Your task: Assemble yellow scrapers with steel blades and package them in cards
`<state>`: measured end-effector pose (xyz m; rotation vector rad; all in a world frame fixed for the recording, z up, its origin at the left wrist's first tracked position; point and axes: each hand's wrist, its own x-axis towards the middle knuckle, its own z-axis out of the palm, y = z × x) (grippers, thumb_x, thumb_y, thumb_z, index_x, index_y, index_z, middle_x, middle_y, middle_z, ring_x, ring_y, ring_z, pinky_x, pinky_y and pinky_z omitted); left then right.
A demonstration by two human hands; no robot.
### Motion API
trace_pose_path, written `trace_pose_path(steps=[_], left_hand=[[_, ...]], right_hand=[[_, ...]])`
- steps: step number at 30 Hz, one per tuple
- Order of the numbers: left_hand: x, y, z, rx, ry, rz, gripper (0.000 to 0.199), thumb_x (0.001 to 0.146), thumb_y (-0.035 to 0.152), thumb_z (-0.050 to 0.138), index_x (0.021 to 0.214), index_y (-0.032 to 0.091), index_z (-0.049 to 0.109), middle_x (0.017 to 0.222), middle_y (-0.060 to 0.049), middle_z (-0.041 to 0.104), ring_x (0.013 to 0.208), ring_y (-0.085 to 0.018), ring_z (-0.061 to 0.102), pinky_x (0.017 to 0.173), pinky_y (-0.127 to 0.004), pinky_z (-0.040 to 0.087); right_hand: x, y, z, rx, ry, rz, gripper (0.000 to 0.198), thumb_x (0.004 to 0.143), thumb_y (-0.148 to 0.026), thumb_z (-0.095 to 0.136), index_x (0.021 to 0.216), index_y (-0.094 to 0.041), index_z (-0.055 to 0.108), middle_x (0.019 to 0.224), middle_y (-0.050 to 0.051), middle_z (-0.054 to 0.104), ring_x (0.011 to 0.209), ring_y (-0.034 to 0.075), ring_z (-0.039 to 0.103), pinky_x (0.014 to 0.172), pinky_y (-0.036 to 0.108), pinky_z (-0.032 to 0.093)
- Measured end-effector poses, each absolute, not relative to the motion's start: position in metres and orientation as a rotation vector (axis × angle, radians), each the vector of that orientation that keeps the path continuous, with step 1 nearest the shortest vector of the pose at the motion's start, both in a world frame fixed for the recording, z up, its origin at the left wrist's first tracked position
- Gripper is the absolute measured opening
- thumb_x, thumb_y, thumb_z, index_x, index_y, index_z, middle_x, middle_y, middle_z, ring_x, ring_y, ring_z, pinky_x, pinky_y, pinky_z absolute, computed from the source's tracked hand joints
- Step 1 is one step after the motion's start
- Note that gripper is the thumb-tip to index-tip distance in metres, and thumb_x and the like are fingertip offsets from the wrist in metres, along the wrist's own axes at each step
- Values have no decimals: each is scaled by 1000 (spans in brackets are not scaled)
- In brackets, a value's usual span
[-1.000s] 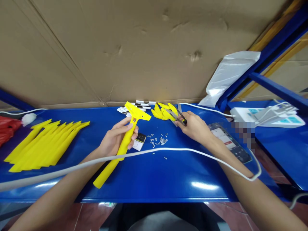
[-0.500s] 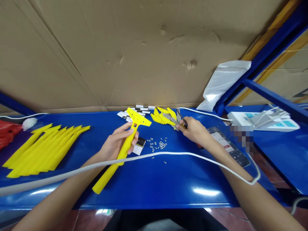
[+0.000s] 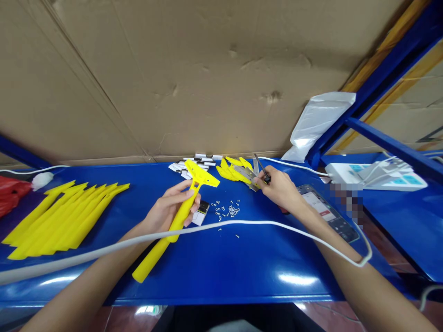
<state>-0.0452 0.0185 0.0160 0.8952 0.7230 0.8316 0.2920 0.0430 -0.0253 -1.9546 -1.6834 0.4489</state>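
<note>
My left hand (image 3: pixel 169 206) grips a yellow scraper (image 3: pixel 185 207) by its neck, with its T-shaped head (image 3: pixel 202 175) pointing up and away. Below its lower end shows another yellow tube (image 3: pixel 148 265); I cannot tell whether they touch. My right hand (image 3: pixel 279 188) is closed around a screwdriver (image 3: pixel 266 174) with a dark shaft; its handle is mostly hidden in the palm. The fingertips are at grey metal plates (image 3: pixel 246 175), which lie over several yellow head pieces (image 3: pixel 226 170). Small screws and nuts (image 3: pixel 230 210) are scattered between my hands.
Yellow handles (image 3: pixel 65 216) lie in a row at left, beside a red bag (image 3: pixel 14 193). White-and-black packets (image 3: pixel 194 163) sit at the back, a small box (image 3: pixel 200 214) near the left hand. A white cable (image 3: pixel 242 222) crosses in front. A phone (image 3: pixel 325 210) and power strip (image 3: pixel 377 177) are at right.
The scraper's head has shifted slightly right and down in the view, along with my left hand. My right hand stays at the metal plates with the screwdriver.
</note>
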Motion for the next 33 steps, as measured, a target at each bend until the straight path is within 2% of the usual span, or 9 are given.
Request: trace_pose_path(steps=[5,10,15,17,21,23,27,31,33], left_hand=[[-44,19,15,885,702,804,28,93,24,84,116,15,70,88,-6,72,66,-15,67,44,-19,58],[-44,20,13,922,687,785,24,94,26,83,111,13,73,92,-7,73,68,-16,70,43,-19,58],[-46,22,14,988,699,688,17,101,27,74,105,11,72,81,-8,73,58,-15,68,42,-20,59],[-45,22,16,999,687,617,18,103,28,72,107,11,72,83,-9,75,59,-16,70,42,-22,60],[-44,18,18,989,660,562,23,101,27,75,117,12,70,107,-14,77,77,-23,79,44,-24,64],[-43,15,17,1002,663,530,23,101,27,75,117,13,68,111,-15,77,82,-25,81,44,-25,64],[-41,12,14,1012,658,478,25,102,28,76,119,13,66,107,-15,77,84,-26,81,45,-26,65],[-37,7,14,992,683,462,26,105,32,74,121,16,62,93,-10,76,73,-24,79,44,-25,63],[-35,3,17,993,698,449,25,106,34,73,119,17,61,88,-7,76,63,-21,76,42,-25,62]], right_hand=[[285,38,-16,-1742,-1545,580,22,99,-46,66,101,-24,62,98,8,82,58,19,69,58,32,48],[279,33,-9,-1599,-1432,684,41,93,-61,70,105,-23,63,111,12,81,42,14,63,39,30,43],[278,33,-9,-1517,-1369,777,54,82,-66,84,104,-20,69,111,13,81,37,12,59,35,29,41],[276,31,-8,-1486,-1341,820,58,78,-69,88,105,-19,71,108,12,81,37,12,58,34,29,41],[270,23,-2,-1421,-1311,896,58,79,-71,88,100,-20,71,90,6,80,37,11,57,35,27,41],[266,18,3,-1367,-1298,963,56,80,-71,89,95,-20,70,85,4,79,37,10,55,36,26,41],[254,8,10,-1242,-1273,1136,52,85,-66,89,88,-20,67,76,1,76,37,7,51,37,22,38],[240,-5,9,-1227,-1279,1256,46,88,-63,88,87,-21,69,51,-8,54,34,8,48,34,19,32],[233,-12,7,-1204,-1267,1316,45,85,-60,92,86,-21,68,64,-6,64,34,7,51,32,18,33]])
